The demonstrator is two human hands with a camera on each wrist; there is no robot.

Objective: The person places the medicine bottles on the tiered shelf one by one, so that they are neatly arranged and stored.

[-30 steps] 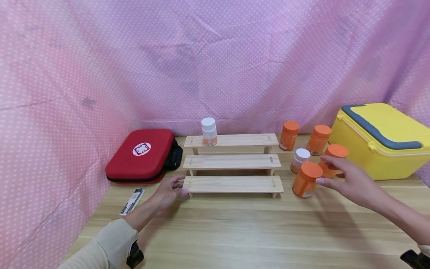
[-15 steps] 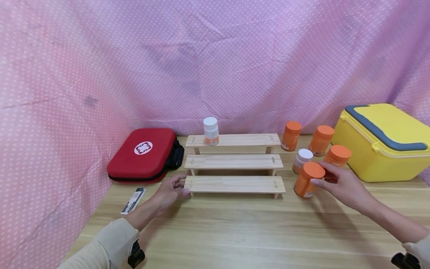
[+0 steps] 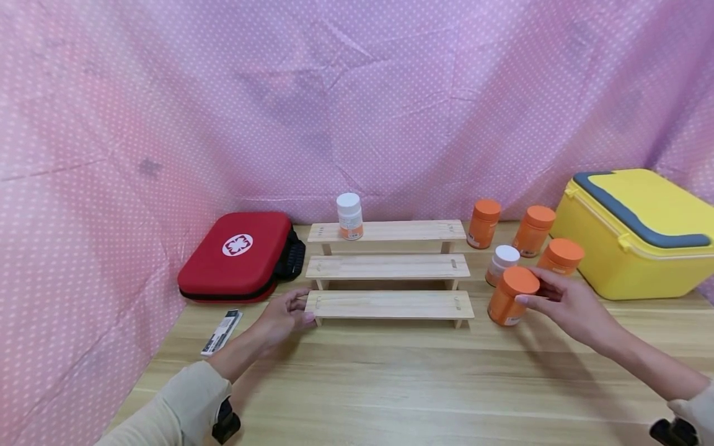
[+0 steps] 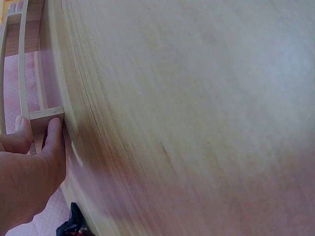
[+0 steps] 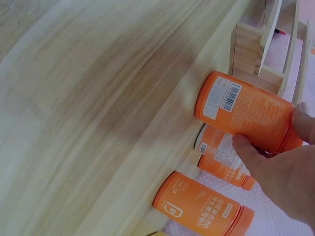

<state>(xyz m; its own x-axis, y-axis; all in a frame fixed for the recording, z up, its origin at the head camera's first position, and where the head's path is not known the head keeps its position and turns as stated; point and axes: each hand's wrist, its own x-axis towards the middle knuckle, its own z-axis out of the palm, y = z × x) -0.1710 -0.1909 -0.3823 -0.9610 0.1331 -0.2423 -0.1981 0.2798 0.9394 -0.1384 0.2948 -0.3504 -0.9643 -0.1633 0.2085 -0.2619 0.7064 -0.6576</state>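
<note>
My right hand (image 3: 574,310) holds an orange pill bottle (image 3: 506,306) with an orange lid, thumb on its near side and fingers on the far side. The bottle stands upright at the front of the group; in the right wrist view, the barcode label on this bottle (image 5: 241,110) shows. At the left end of a three-step wooden display rack (image 3: 390,305), my left hand (image 3: 279,319) grips the lowest step. The left wrist view shows thumb and fingers around that step's end leg (image 4: 47,115). One white-capped bottle (image 3: 349,217) stands on the top step, towards its left.
Behind the held bottle stand a small white-capped bottle (image 3: 502,265) and several orange bottles (image 3: 483,224). A yellow box (image 3: 619,266) with a grey handle is at the right. At the left lie a red first-aid case (image 3: 234,257) and a slim white packet (image 3: 221,332).
My right hand has moved left and closed its fingers round the front orange bottle. My left hand has stayed at the rack's end, and the bottles stand where they were.
</note>
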